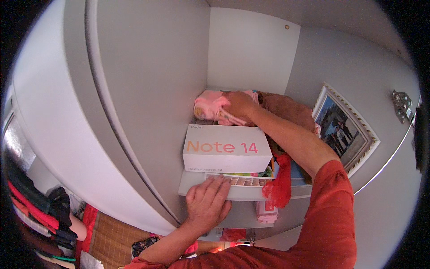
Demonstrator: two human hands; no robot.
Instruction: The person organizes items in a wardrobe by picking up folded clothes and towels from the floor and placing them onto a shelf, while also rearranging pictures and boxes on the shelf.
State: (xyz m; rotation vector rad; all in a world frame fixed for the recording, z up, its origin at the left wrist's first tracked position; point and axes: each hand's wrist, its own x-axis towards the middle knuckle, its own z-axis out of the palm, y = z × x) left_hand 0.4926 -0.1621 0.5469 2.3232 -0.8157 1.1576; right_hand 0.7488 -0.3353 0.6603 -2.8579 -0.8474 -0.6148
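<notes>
My left hand (207, 201) rests on the front edge of a cabinet shelf (188, 185), its fingertips over a photo strip (250, 181). Behind that strip lies a white Redmi Note 14 phone box (226, 148). Deeper in, my right hand (238, 106) reaches past the box onto a bunched pink cloth (210, 104); its fingers are partly hidden and blurred, so its grip is unclear. A brown cloth (289, 107) is heaped beside my right forearm.
A framed photo (344, 132) leans at the right wall, near a metal hinge (402, 105). Red sheer fabric (280, 185) hangs over the shelf edge. On a lower shelf lies a pink packet (267, 213). Folded clothes (33, 208) are at the lower left.
</notes>
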